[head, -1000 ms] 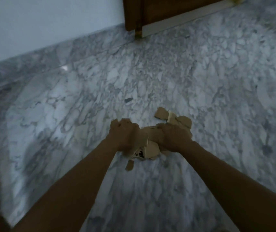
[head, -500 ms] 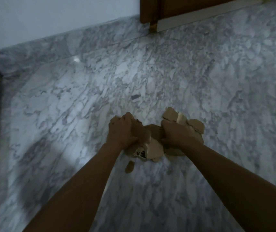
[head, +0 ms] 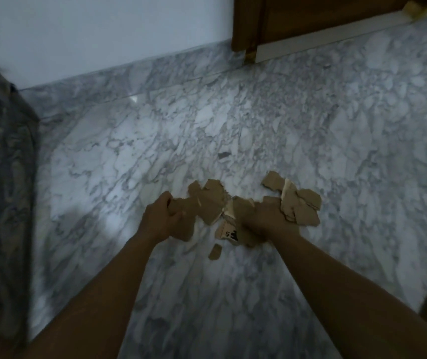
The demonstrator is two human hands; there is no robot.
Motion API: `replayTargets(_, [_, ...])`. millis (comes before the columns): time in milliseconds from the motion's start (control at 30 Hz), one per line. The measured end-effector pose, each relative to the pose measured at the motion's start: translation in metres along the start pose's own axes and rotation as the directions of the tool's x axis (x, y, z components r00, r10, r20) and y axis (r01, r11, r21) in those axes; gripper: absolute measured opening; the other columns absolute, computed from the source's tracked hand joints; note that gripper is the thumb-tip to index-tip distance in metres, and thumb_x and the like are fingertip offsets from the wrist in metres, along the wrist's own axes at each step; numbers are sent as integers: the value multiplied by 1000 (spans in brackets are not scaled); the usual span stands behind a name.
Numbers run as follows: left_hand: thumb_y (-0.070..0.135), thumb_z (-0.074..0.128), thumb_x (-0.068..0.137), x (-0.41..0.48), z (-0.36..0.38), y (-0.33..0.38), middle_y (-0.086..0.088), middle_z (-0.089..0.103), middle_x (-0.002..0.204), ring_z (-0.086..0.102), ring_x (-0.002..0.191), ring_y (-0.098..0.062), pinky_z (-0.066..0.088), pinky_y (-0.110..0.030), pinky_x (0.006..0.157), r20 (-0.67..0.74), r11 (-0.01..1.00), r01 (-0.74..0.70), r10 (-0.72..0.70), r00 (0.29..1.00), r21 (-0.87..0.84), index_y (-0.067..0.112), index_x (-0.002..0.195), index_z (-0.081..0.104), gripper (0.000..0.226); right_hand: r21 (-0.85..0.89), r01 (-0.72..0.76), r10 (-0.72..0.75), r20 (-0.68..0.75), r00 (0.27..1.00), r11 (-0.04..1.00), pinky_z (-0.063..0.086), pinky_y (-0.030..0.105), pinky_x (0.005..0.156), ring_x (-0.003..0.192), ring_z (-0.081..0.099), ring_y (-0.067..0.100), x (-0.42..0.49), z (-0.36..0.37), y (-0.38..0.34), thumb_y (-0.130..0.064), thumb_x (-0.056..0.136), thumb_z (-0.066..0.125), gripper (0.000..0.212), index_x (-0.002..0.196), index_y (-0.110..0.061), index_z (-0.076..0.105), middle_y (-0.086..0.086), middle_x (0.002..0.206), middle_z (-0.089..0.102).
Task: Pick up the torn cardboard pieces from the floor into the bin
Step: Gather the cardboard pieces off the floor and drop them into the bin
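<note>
Head camera: two bare forearms reach out from the near edge of a grey-veined marble floor [head: 233,307], with a small scrap [head: 214,251] of brown cardboard lying loose between them. Just beyond it, the left hand [head: 164,220] and right hand [head: 266,221] are closed over the torn cardboard pieces [head: 211,204], which sit heaped in the middle of the floor. The left hand's fingers [head: 172,206] are curled round the heap's left edge. The right hand's are clamped over its right part, hiding whatever is beneath the palm. A printed piece [head: 229,232] (black lettering, too small to read) pokes out between the wrists, and more pieces [head: 300,203] fan out past the right knuckles. Farther on, a dark fleck [head: 224,154] marks the marble. At the floor's far edge a marble skirting [head: 129,73] meets a pale wall [head: 103,29], and a brown wooden door [head: 310,16] stands at the far right corner. A dark blurred mass [head: 2,177] runs along the left edge.
</note>
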State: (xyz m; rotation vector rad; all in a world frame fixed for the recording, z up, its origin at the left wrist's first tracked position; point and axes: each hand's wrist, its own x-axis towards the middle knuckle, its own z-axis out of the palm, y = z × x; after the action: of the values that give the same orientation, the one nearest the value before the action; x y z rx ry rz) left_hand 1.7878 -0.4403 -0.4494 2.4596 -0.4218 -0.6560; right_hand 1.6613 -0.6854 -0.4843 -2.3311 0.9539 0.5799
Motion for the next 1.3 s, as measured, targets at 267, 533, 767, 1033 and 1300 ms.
replayTargets(267, [28, 73, 69, -9, 8, 1, -12, 61, 100, 59, 83, -25, 50, -34, 65, 78, 975, 116, -133, 988, 191, 16, 114, 42, 56, 145, -40, 59, -129, 990, 989, 50, 39, 92, 106, 61, 32, -5, 24, -5, -42, 78, 71, 62, 127, -7, 58, 15, 123, 62])
replayTargets(533, [30, 94, 57, 17, -7, -3, -4, 74, 78, 69, 73, -18, 56, -30, 62, 45, 928, 273, -270, 962, -253, 9, 85, 76, 40, 131, 5, 29, -257, 966, 991, 53, 46, 85, 94, 62, 30, -9, 30, -4, -43, 68, 63, 50, 110, -18, 57, 8, 106, 65])
replayTargets(767, [16, 72, 86, 33, -23, 9, -10, 66, 103, 61, 84, -21, 50, -30, 63, 466, 875, 420, -276, 841, -241, 14, 115, 65, 29, 6, 195, -195, 4, 981, 981, 38, 27, 71, 96, 58, 20, 1, 1, 6, -46, 89, 54, 50, 126, -13, 58, 5, 121, 63])
replayTargets(1033, [46, 88, 60, 67, -11, 41, -3, 71, 103, 65, 93, -18, 51, -27, 72, 381, 960, 51, -157, 911, 274, 14, 101, 74, 53, -114, 132, -127, 53, 991, 985, 48, 35, 86, 110, 61, 28, 5, -63, 26, -30, 91, 65, 43, 128, -9, 56, 13, 124, 63])
replayTargets(1300, [56, 83, 61, 56, 63, 41, -6, 41, 140, 42, 127, -30, 44, -47, 99, 86, 931, -26, -6, 996, 364, 22, 135, 43, 90, 9, 186, -181, -191, 965, 983, 51, 39, 70, 88, 63, 31, 0, -5, 44, -22, 88, 60, 32, 118, -12, 54, 10, 101, 63])
